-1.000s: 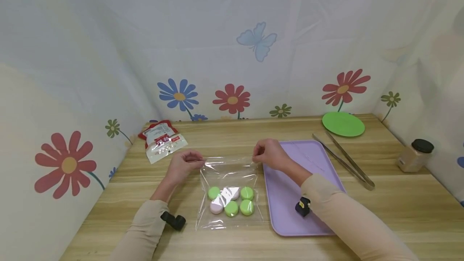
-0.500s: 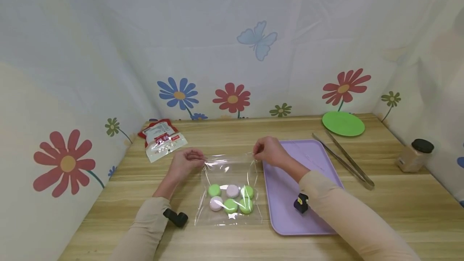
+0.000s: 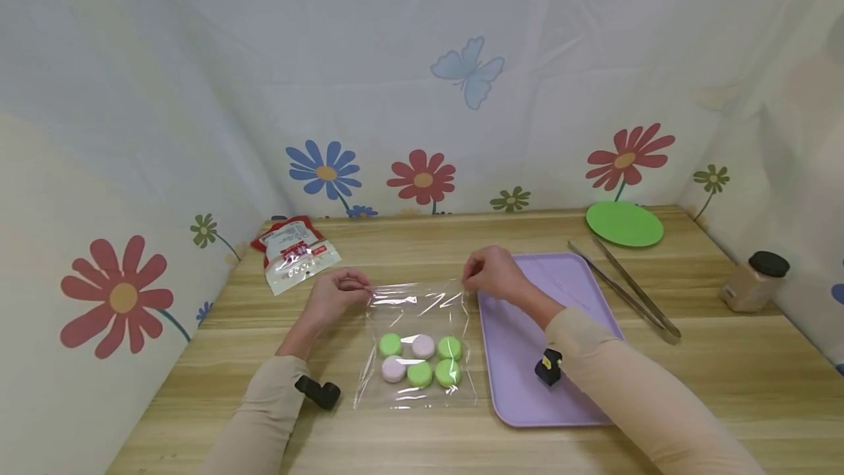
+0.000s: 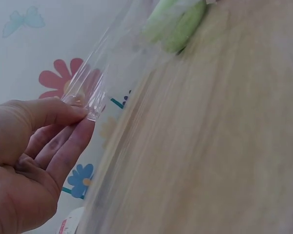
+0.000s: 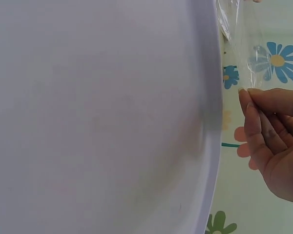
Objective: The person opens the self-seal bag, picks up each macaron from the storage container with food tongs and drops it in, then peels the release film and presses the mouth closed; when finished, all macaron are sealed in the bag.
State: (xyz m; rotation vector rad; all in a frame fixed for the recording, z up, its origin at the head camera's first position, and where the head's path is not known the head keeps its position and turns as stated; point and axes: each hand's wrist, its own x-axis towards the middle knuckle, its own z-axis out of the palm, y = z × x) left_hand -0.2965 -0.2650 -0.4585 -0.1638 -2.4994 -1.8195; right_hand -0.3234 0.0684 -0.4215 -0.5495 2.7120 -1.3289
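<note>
A clear plastic bag [image 3: 415, 317] lies at the middle of the table, its open end away from me. Inside it several green macarons [image 3: 419, 374] and two pale pink macarons [image 3: 393, 369] sit in two rows. My left hand [image 3: 335, 299] pinches the bag's far left corner between thumb and fingertips, which the left wrist view shows close up. With thumb and forefinger my right hand [image 3: 493, 273] pinches the far right corner, above the edge of a purple tray [image 3: 521, 387]. The bag's top edge is stretched between both hands.
Metal tongs [image 3: 629, 292] lie right of the tray, below a green plate [image 3: 624, 223]. A jar with a black lid [image 3: 754, 282] stands at the far right. At the back left is a red and white packet [image 3: 294, 251]. Patterned curtains enclose the table.
Both hands keep their pinch on the bag's corners and have shifted only slightly. The bag's top edge moved a little and the glare on the macarons has changed.
</note>
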